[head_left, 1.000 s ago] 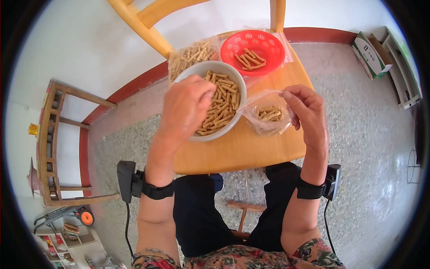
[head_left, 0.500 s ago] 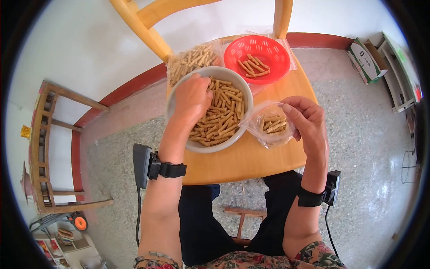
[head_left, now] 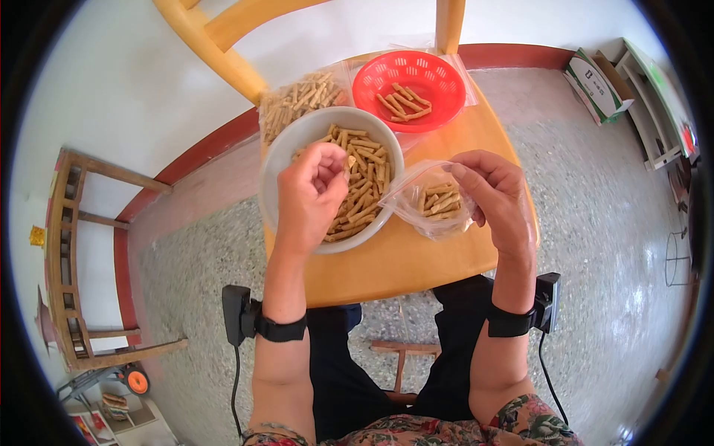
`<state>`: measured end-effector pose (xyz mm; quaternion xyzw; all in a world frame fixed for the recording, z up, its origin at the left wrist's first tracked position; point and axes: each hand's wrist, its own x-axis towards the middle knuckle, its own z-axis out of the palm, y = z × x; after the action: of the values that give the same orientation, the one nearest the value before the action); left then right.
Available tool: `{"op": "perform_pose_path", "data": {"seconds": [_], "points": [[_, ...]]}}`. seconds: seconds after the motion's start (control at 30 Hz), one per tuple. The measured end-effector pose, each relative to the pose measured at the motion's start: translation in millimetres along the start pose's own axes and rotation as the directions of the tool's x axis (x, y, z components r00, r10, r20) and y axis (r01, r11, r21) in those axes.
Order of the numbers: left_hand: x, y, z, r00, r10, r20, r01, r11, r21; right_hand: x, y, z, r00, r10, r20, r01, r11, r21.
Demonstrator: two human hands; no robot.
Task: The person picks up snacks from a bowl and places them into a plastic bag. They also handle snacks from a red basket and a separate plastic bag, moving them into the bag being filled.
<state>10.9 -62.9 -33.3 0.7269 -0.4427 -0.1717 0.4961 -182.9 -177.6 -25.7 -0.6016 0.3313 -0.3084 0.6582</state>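
Observation:
Over the grey bowl (head_left: 273,195), my left hand (head_left: 311,195) is raised with its fingers curled in; whatever they pinch is too hidden to make out. Short brown sticks (head_left: 366,195), apparently snack sticks, fill much of the bowl. My right hand (head_left: 497,195) grips the edge of a clear zip bag (head_left: 407,187) between thumb and fingers. The bag's mouth faces the bowl, and several of the same sticks (head_left: 440,201) lie inside. Behind the bowls sit a red plastic basket (head_left: 449,104) holding several sticks and a larger clear bag (head_left: 301,104) full of paler sticks.
Everything stands on a wooden chair seat (head_left: 372,279), its backrest (head_left: 260,22) at the far side. A wooden rack (head_left: 67,260) leans at the left wall. A cardboard box (head_left: 599,85) and a grey shelf (head_left: 647,111) are at the right. Black devices are strapped to both wrists.
My left hand has lifted from the sticks in the bowl and come back toward me. My right hand still holds the zip bag. The whole view has shifted slightly.

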Motion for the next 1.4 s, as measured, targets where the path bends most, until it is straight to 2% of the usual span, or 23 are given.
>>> {"op": "perform_pose_path", "data": {"seconds": [0.07,0.1,0.17,0.2,0.27,0.3,0.37,0.43,0.53,0.57,0.63,0.67,0.7,0.77,0.93,1.0,1.03,1.1,1.27,1.33,1.37,1.4], "points": [[-7,12,8,0.996,0.011,-0.092,-0.039,0.952,-0.303,0,0,0,1.000,0.007,-0.007,-0.007,1.000,-0.002],[-10,17,9,0.996,0.011,-0.086,-0.037,0.951,-0.307,0,1,0,1.000,0.015,-0.002,-0.015,1.000,0.000],[-14,28,6,0.999,-0.023,0.041,0.040,0.868,-0.496,0,-2,3,1.000,0.029,-0.004,-0.029,1.000,-0.005],[-16,33,6,0.998,-0.020,0.051,0.043,0.867,-0.496,-1,-3,4,0.999,0.039,-0.007,-0.039,0.999,-0.012],[-18,40,8,0.995,0.019,0.099,0.053,0.739,-0.672,0,0,4,1.000,0.028,-0.003,-0.028,1.000,-0.007],[-20,43,9,0.994,0.019,0.109,0.060,0.735,-0.675,0,1,5,1.000,0.017,0.015,-0.017,1.000,-0.003],[-24,49,12,0.988,0.040,0.147,0.063,0.772,-0.632,0,0,4,0.999,0.051,0.016,-0.051,0.999,-0.010],[-28,55,22,0.989,0.027,0.145,0.065,0.804,-0.591,-1,-1,6,1.000,-0.014,0.022,0.014,1.000,0.023],[-32,59,36,0.990,0.099,0.100,-0.068,0.958,-0.279,-1,-1,3,0.999,-0.016,0.028,0.015,0.999,0.034],[-33,60,41,0.990,0.097,0.102,-0.065,0.958,-0.281,-1,-2,2,0.999,-0.017,0.045,0.016,0.999,0.031],[-32,62,52,0.968,0.240,0.068,-0.243,0.969,0.034,0,4,3,0.998,-0.064,0.027,0.063,0.997,0.052],[-30,56,58,0.944,0.325,0.060,-0.330,0.940,0.087,0,6,3,0.994,-0.113,0.009,0.112,0.991,0.073],[-29,57,62,0.945,0.322,0.059,-0.326,0.941,0.086,0,5,2,0.994,-0.110,0.010,0.109,0.991,0.072],[-29,57,67,0.931,0.361,0.061,-0.365,0.908,0.204,-1,2,-2,0.996,-0.080,0.026,0.077,0.993,0.085],[-24,63,37,0.942,0.331,-0.058,-0.318,0.934,0.163,-4,0,-7,0.996,-0.074,-0.041,0.076,0.996,0.050],[-14,56,14,0.956,0.190,-0.224,-0.180,0.982,0.065,-2,1,-7,0.993,-0.081,-0.088,0.081,0.997,-0.006],[-11,52,3,0.952,0.192,-0.238,-0.177,0.981,0.086,-2,0,-8,0.994,-0.086,-0.068,0.087,0.996,0.008],[-4,43,-22,0.941,0.089,-0.328,-0.084,0.996,0.030,-3,-3,-9,0.997,-0.057,-0.058,0.054,0.997,-0.054],[-3,11,-54,0.957,-0.002,-0.290,0.035,0.994,0.106,-8,-5,-6,0.998,-0.031,-0.046,0.031,1.000,-0.002],[-1,-1,-51,0.984,-0.053,-0.167,0.094,0.964,0.249,-8,-6,-4,0.998,-0.028,-0.049,0.027,0.999,-0.017],[-1,-4,-48,0.984,-0.054,-0.170,0.095,0.964,0.247,-8,-6,-4,0.998,-0.023,-0.058,0.021,0.999,-0.030],[-2,-7,-44,0.993,-0.030,-0.117,0.068,0.938,0.341,-8,-6,-3,0.998,-0.024,-0.055,0.022,0.999,-0.032]]}}
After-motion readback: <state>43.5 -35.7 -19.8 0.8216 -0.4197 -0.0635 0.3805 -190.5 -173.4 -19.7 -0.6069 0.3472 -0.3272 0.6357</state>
